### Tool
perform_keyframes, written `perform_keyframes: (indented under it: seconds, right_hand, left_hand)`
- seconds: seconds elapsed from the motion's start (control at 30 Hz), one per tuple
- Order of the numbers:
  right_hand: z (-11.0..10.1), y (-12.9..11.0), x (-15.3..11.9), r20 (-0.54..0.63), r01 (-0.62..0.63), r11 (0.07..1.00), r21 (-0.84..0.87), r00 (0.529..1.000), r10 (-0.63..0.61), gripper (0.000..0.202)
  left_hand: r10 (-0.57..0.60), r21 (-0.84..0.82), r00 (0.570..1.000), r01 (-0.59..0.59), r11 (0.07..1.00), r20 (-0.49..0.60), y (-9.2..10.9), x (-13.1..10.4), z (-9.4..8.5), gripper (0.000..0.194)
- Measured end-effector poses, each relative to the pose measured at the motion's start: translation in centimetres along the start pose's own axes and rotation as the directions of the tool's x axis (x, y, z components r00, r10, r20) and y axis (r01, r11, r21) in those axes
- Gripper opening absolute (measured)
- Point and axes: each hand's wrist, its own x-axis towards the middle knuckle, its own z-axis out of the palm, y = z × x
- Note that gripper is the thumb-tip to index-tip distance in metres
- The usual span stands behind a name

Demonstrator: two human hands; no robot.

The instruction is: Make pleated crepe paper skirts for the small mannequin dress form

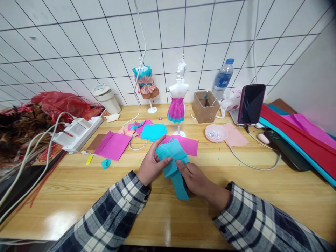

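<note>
The turquoise paper was held above the middle of the surface, nearer the person than the little white mannequin. The left hand pinched it, thumb on top, its other fingers mostly lost to me behind the sheet. Just beside, the right hand pinched it too, thumb pressing on the paper; I could barely make out the fingers curled beneath. A narrow strip hung down, whether joined or separate I couldn't tell. The paper covered part of a magenta sheet. The cardboard box mostly hid its contents, and both plaid sleeves ran out of view.
</note>
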Motion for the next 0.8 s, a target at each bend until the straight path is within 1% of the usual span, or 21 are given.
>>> perform_keyframes:
  seconds: [0.1,0.23,0.5,0.67,0.8]
  right_hand:
    - [-0.03,-0.08,0.07,0.013,0.011,1.000,0.013,1.000,-0.011,0.056]
    - [-0.08,-0.19,0.14,0.015,-0.006,1.000,0.000,1.000,0.006,0.056]
    - [0.00,-0.05,0.03,0.003,-0.024,1.000,-0.007,1.000,0.024,0.056]
    - [0.02,-0.18,0.08,0.005,-0.036,0.999,-0.006,0.999,0.036,0.056]
    - [0.08,-0.20,0.10,-0.006,-0.003,1.000,-0.009,1.000,0.003,0.054]
  left_hand:
    - [-0.001,-0.011,1.000,0.001,1.000,-0.004,-0.07,-0.04,0.02,0.090]
    - [0.001,-0.020,1.000,-0.002,1.000,-0.005,-0.16,0.03,-0.04,0.089]
    - [0.016,0.009,1.000,-0.016,1.000,-0.014,-0.28,0.10,-0.12,0.085]
    - [0.019,-0.014,1.000,-0.019,1.000,-0.012,-0.42,-0.02,0.07,0.088]
    - [0.012,-0.026,1.000,-0.013,1.000,-0.021,-0.39,-0.10,0.40,0.090]
